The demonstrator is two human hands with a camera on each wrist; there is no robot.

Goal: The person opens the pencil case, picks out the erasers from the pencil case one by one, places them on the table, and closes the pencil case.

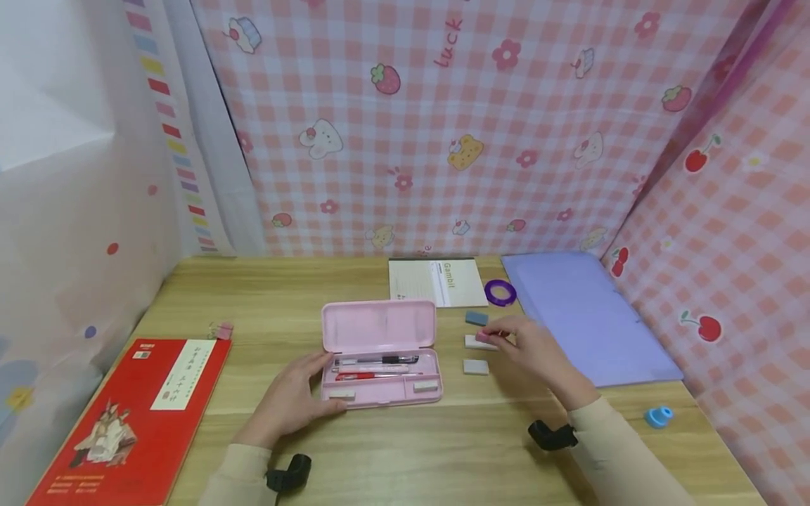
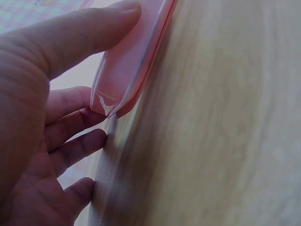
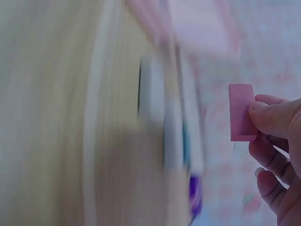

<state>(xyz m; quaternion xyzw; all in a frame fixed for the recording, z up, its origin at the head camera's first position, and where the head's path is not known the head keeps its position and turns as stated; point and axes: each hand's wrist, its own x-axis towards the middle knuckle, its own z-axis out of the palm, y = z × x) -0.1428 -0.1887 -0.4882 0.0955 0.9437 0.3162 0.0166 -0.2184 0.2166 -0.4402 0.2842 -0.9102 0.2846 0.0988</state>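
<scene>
A pink pencil case lies with its lid raised. Inside are a black pen, a red pen, a pale pen between them and two whitish erasers in the front compartments. My left hand holds the case's left end, thumb on the front wall and fingers around the side. Between thumb and fingers, my right hand pinches a pink eraser above the table. Beneath it lies a white eraser, partly covered in the head view, with a blue-grey eraser behind and another white eraser in front.
A notepad and a purple tape roll lie at the back, beside a lavender folder. A red book lies at the left with a pink item near its top. At the right stands a small blue object.
</scene>
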